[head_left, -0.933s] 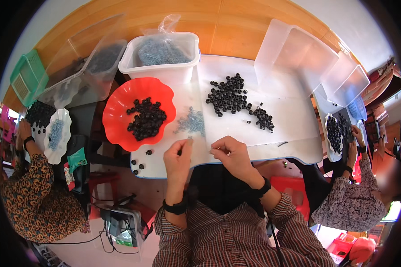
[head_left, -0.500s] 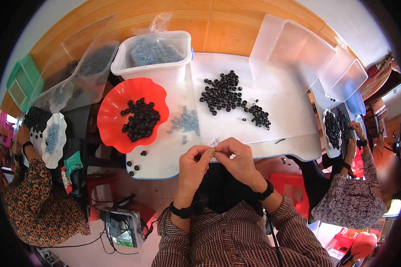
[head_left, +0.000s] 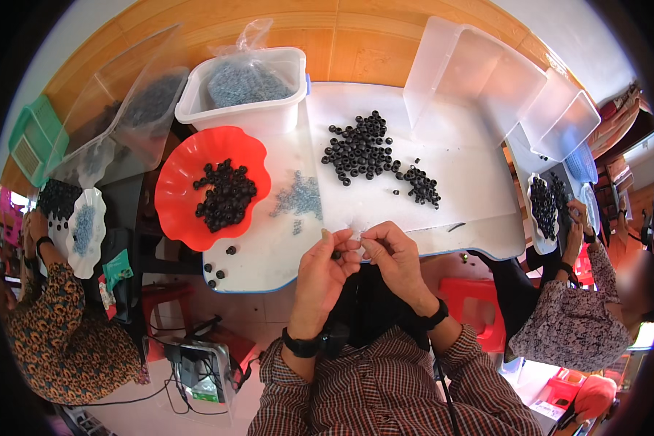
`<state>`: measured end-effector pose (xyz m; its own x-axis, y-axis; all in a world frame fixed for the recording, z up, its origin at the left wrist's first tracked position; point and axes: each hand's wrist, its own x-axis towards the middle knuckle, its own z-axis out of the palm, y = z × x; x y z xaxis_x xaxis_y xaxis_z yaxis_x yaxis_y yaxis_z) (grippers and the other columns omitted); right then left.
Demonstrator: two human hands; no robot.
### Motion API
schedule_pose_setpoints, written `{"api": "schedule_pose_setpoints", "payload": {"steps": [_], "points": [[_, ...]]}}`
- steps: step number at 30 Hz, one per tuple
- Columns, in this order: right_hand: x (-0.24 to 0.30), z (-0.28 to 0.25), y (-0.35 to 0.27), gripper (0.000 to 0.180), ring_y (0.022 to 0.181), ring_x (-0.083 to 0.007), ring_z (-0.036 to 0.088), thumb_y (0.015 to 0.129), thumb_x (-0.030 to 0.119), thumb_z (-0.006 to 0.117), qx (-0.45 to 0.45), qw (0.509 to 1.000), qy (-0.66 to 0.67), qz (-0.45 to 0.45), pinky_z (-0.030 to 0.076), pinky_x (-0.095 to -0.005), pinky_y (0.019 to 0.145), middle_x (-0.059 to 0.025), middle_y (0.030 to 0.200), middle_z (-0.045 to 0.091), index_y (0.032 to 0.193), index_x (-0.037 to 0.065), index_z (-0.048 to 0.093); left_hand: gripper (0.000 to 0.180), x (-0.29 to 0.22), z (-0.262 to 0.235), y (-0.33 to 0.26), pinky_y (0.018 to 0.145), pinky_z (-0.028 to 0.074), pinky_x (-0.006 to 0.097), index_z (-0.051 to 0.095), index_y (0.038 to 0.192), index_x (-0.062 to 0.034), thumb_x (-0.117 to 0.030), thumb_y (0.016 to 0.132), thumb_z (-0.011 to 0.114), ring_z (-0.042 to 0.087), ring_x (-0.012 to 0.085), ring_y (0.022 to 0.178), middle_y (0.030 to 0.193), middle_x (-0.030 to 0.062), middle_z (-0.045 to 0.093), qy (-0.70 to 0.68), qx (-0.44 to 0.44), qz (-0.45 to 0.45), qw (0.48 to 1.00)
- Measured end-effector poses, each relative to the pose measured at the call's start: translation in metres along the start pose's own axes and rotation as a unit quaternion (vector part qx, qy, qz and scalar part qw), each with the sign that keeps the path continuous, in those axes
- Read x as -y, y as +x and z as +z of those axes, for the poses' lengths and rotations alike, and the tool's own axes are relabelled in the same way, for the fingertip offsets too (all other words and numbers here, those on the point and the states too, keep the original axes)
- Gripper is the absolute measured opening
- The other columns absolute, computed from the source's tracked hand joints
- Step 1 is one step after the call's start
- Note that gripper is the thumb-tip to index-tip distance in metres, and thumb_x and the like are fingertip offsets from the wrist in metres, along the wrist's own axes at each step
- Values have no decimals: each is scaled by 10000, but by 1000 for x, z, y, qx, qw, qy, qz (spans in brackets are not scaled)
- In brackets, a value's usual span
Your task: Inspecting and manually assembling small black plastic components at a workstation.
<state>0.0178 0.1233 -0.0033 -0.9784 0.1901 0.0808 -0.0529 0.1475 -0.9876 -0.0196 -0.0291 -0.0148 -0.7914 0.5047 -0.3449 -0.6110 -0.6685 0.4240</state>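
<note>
My left hand (head_left: 323,275) is at the front edge of the white table (head_left: 479,240), its fingers curled round a small round black part (head_left: 336,255). Close beside it, my right hand (head_left: 393,263) has thumb and forefinger pinched together. Whatever tiny thing lies between those fingertips cannot be made out. Beyond the hands spreads a pile of black ring-like parts (head_left: 357,149), with a smaller cluster of them (head_left: 421,187) to its right. Small clear bluish pieces (head_left: 298,196) lie loose to the left of the pile.
A red scalloped bowl (head_left: 174,211) holds more black parts; a few loose ones (head_left: 220,274) lie near the edge. Behind it stands a white tub (head_left: 240,118) with a bag of bluish pieces. A clear bin (head_left: 479,80) stands back right. People work at left (head_left: 73,341) and right (head_left: 570,312).
My hands have drawn slightly apart from their joined pinch. The left fingers have turned and opened up a little, bringing the black part into sight.
</note>
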Motion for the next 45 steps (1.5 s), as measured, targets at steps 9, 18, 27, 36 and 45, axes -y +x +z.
{"api": "schedule_pose_setpoints", "payload": {"steps": [9,18,27,36,45], "points": [[-1,-10,-3,63,698,-65,590,937,58,590,-23,999,12,33,480,-207,606,-18,805,623,967,2,586,270,4,7,-3,1088,410,464,479,1196,111,-3,957,423,495,413,1236,1271,280,502,23,20,90,995],[-5,-13,-6,61,693,-63,581,928,56,602,-25,998,28,42,476,-206,599,-14,802,621,967,10,593,268,11,8,0,996,500,398,504,1231,49,-53,985,476,585,313,1153,1248,230,562,69,5,106,992],[-1,-14,-6,58,695,-64,576,921,35,601,-16,997,42,56,478,-209,612,-15,798,619,970,3,597,253,19,-8,5,708,498,248,603,1170,23,-135,979,550,588,125,818,1006,98,652,37,34,75,996],[4,-13,-8,46,695,-60,564,923,20,595,-9,997,50,51,477,-208,630,-13,790,609,963,-2,588,274,15,-2,3,735,536,251,581,1214,43,-92,982,525,620,130,832,1007,115,655,13,56,61,996],[4,-9,-5,53,776,-82,602,899,3,624,-18,999,44,-20,502,-213,682,-35,911,601,952,3,616,236,19,-4,5,729,585,284,598,1171,44,-69,976,527,677,157,808,975,123,679,20,49,67,996]]}}
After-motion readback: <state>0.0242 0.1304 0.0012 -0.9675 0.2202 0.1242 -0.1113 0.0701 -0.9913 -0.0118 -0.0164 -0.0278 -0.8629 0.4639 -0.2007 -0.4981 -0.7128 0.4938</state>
